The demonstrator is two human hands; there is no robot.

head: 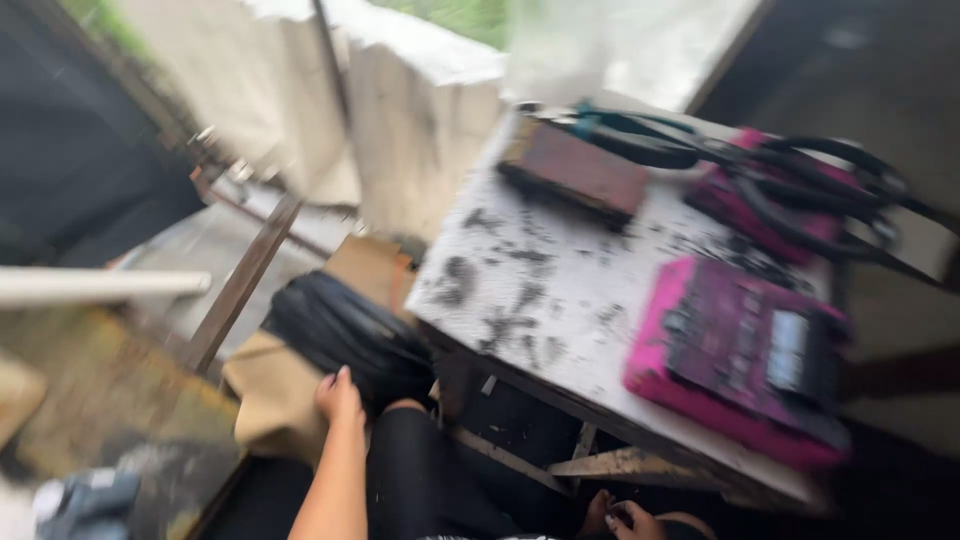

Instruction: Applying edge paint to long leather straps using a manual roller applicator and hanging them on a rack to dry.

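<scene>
Left hand [340, 397] reaching low centre, fingers loose on the black bag [345, 335], not clenched. Looks soft, crinkly, light; best gathered at a fold. Right hand [628, 520] bottom edge, grip impossible to tell.
</scene>
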